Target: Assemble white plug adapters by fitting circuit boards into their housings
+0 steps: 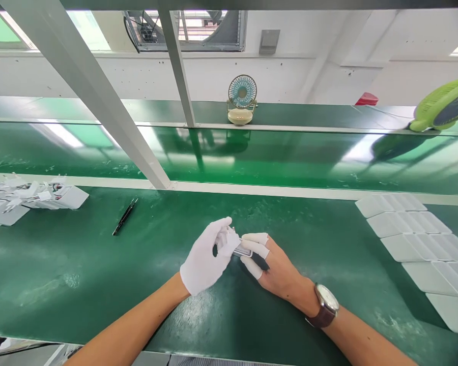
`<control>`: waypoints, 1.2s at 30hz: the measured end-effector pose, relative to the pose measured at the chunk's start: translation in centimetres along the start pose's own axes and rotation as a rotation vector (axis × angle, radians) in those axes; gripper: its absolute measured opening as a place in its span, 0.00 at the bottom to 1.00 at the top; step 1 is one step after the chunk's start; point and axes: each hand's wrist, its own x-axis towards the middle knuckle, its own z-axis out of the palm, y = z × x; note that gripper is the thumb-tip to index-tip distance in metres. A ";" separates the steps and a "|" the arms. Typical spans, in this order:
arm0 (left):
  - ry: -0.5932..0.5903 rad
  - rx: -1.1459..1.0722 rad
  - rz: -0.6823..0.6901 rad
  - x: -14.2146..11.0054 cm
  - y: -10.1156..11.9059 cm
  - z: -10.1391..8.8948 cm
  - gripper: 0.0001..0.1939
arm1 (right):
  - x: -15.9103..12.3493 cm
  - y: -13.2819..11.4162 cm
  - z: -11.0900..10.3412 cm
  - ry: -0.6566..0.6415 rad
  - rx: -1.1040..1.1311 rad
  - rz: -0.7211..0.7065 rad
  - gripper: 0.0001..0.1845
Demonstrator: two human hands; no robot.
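My left hand (206, 256), in a white glove, is closed around a small white plastic piece (229, 243) with short prongs on its upper side. My right hand (269, 259) has white finger cots on several fingers and a watch at the wrist. Its fingertips pinch the grey, rectangular end (243, 251) of the same piece, just right of the glove. Both hands meet over the middle of the green table (168, 284). The glove and fingers cover much of the piece, so its full shape is hidden.
White plastic parts with wires lie heaped (41, 195) at the left. A black pen (125, 216) lies nearer. Overlapping rows of white panels (416, 239) line the right. A slanted white post (110, 112) meets the table's back rail. Behind stand a small fan (242, 96) and a green fan (442, 104).
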 end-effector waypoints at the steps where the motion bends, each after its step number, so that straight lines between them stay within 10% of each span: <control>1: 0.010 0.019 0.012 -0.1 0.0 0.2 0.22 | 0.0 0.0 0.0 -0.003 0.008 0.010 0.24; 8: 0.021 0.205 0.183 -0.2 0.0 0.6 0.14 | 0.3 -0.4 -0.3 -0.143 -0.028 0.045 0.23; 36: -0.045 0.005 -0.088 -0.4 0.7 0.6 0.09 | -1.5 0.9 0.9 -0.021 -0.129 -0.105 0.25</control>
